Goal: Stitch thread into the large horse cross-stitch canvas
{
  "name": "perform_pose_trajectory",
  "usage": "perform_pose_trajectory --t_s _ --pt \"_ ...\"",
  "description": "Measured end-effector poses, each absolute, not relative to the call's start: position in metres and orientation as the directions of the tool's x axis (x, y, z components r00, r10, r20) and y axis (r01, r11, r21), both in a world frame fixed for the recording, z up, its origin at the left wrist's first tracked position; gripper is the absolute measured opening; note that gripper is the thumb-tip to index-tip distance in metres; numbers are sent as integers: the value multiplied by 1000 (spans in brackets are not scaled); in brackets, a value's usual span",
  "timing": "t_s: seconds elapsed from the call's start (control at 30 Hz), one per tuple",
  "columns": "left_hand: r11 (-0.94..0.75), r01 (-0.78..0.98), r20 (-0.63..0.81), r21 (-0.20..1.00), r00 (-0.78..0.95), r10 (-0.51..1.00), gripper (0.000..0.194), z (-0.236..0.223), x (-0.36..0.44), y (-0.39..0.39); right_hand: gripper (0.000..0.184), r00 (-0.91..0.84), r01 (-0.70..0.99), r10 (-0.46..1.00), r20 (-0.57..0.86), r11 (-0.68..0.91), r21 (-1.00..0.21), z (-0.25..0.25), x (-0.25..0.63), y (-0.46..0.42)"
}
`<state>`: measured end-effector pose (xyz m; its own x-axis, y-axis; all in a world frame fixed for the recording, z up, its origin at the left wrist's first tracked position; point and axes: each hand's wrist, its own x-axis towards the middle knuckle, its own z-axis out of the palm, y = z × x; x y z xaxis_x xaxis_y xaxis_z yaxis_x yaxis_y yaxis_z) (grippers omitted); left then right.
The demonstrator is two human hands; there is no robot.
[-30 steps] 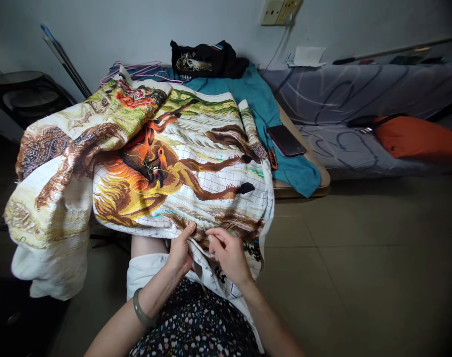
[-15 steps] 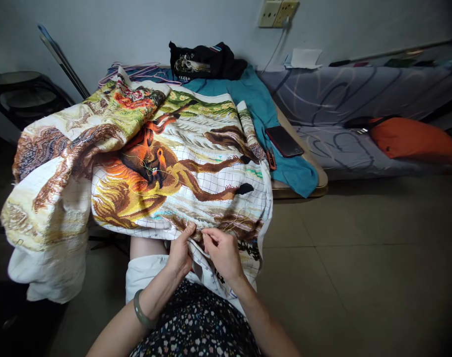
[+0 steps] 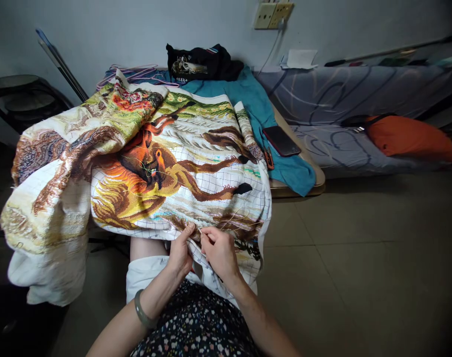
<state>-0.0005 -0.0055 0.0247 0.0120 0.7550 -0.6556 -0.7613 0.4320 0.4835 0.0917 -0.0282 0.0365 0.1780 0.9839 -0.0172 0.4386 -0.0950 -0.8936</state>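
Observation:
A large cross-stitch canvas (image 3: 211, 203) with a horse design and a printed grid lies over the table and hangs toward my lap. My left hand (image 3: 180, 252) grips its near edge, thumb on top and fingers underneath. Just to the right, my right hand (image 3: 219, 250) pinches a small, thin needle (image 3: 200, 230) close to the stitched brown patch. Pale yellow thread (image 3: 235, 218) trails across the cloth beyond my right hand. More loose thread lies over the horse's dark area. The fingers under the canvas are hidden.
A phone (image 3: 281, 141) and orange-handled snips (image 3: 268, 158) lie on teal cloth (image 3: 255, 94) at the right. Behind are a black bundle (image 3: 205, 63) and pink hangers (image 3: 136, 74). An orange bag (image 3: 412, 136) sits on a grey covered seat (image 3: 330, 144).
My right hand has shifted slightly left and its pinch has turned a little, with the needle now showing at the fingertips. My left hand keeps its hold; the view has moved slightly.

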Motion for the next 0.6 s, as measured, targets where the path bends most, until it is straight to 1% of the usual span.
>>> perform_pose_trajectory --t_s 0.33,0.6 --pt "424 -760 -643 493 10 766 19 27 0 -7 15 200 408 979 -41 -121 -905 38 88 -26" --pt "474 -698 -672 536 -13 740 20 29 0 -4 13 203 243 972 -114 -163 -956 32 88 -28"
